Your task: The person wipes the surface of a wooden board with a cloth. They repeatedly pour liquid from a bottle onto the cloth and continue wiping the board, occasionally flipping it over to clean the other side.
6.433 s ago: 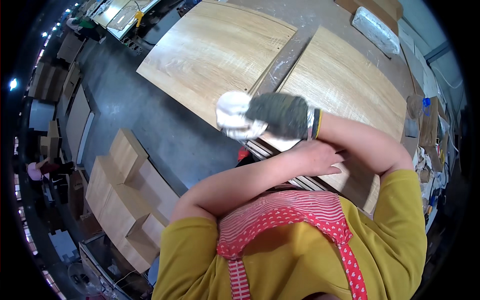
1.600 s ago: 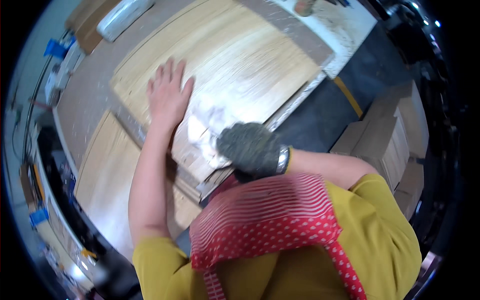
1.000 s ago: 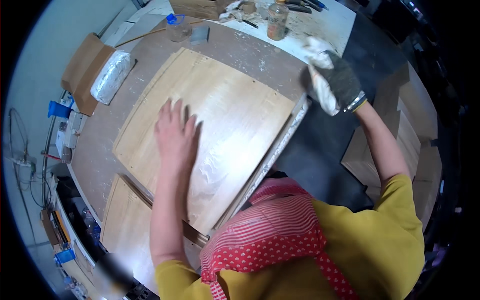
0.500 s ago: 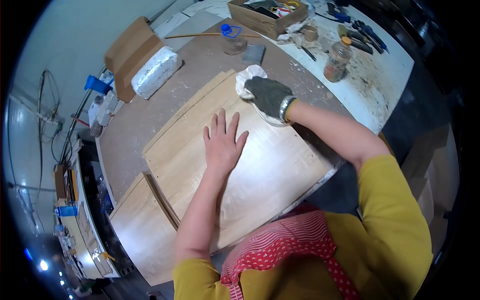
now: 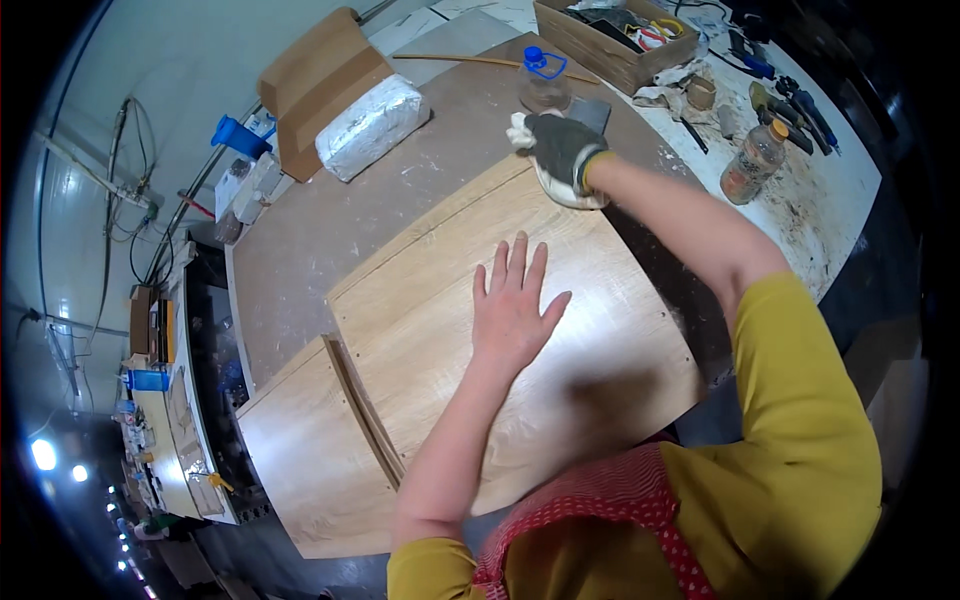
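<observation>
A large wood-grain panel (image 5: pixel 420 285) lies flat in front of me. My left hand (image 5: pixel 515 315), bare, rests flat on its middle with the fingers spread. My right hand (image 5: pixel 566 150), in a dark grey glove with a pale cuff, is at the panel's far right corner. It is closed on a white cloth (image 5: pixel 568 192), which bulges out at the fingertips and under the wrist against the wood. Left of the large panel lies a smaller wood-grain panel (image 5: pixel 310 455), with a raised strip (image 5: pixel 362 410) along the side facing it.
Beyond the panels are a foil-wrapped block (image 5: pixel 373 125), an open cardboard box (image 5: pixel 318 80), a clear blue-capped jug (image 5: pixel 545 85) and a grey block (image 5: pixel 590 114). At right, a bottle with an orange cap (image 5: pixel 755 160), hand tools (image 5: pixel 800 115) and a tool box (image 5: pixel 620 55) stand on a white surface.
My right hand has slid the cloth over the panel toward its far corner. My left hand stays flat in about the same place. The whole view has shifted, so things appear further right.
</observation>
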`<act>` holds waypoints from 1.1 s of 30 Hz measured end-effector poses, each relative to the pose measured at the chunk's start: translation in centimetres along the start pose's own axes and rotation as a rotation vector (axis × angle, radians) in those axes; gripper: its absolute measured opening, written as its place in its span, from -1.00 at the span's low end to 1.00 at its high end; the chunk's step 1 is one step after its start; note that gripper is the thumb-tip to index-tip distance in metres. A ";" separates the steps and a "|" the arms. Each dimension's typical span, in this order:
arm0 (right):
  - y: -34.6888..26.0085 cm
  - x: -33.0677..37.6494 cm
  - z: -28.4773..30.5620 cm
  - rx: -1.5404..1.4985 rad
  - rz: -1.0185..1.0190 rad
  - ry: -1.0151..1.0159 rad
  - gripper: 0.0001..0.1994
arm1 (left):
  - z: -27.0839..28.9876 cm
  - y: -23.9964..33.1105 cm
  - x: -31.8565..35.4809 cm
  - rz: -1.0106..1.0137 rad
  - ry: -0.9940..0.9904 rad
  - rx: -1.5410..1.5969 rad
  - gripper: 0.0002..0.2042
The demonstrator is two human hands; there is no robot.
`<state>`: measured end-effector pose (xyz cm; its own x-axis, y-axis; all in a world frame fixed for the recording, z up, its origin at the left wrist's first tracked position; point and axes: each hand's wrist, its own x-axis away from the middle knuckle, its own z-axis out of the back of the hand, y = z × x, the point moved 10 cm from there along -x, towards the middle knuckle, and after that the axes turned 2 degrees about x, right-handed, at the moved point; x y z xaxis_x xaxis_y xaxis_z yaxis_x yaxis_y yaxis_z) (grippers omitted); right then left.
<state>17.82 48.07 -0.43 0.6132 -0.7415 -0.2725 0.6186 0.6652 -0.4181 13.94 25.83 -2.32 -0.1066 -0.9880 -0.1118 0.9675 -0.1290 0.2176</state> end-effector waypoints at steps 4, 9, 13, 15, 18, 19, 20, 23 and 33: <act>-6.1 -0.6 0.8 -0.033 -0.004 -0.109 -0.60 | 0.0 -0.6 0.3 0.014 0.038 0.017 -0.35; -8.1 2.0 -3.4 0.087 0.139 -0.037 -0.64 | -0.1 -0.8 0.1 0.049 0.008 0.072 -0.35; -4.9 0.9 -0.8 0.169 0.029 0.005 -0.68 | 0.5 -0.7 0.5 0.014 0.120 0.104 -0.35; -6.2 1.2 -2.9 0.185 0.075 0.044 -0.69 | 0.6 -0.4 0.3 0.001 0.119 0.114 -0.35; -13.8 1.4 -5.7 0.151 0.075 -0.366 -0.62 | -0.6 -1.5 0.3 0.088 -0.078 0.086 -0.35; -11.0 1.7 -5.4 0.045 0.227 -0.031 -0.63 | 0.3 -0.8 0.3 0.041 0.030 0.123 -0.36; -7.8 1.8 -5.0 0.175 0.304 0.164 -0.64 | 0.3 -0.6 0.4 0.024 0.052 0.142 -0.36; 1.9 -1.0 -1.2 0.190 -0.307 -0.197 -0.69 | 0.8 -1.3 0.8 0.024 0.115 0.165 -0.36; -13.2 2.1 -2.2 -0.058 0.450 0.093 -0.62 | 0.2 -1.4 0.7 0.041 0.053 0.187 -0.33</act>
<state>9.90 37.59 2.63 0.7662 -0.3867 -0.5131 0.2709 0.9186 -0.2878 12.48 25.34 -2.50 -0.0505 -0.9875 -0.1493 0.9109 -0.1069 0.3986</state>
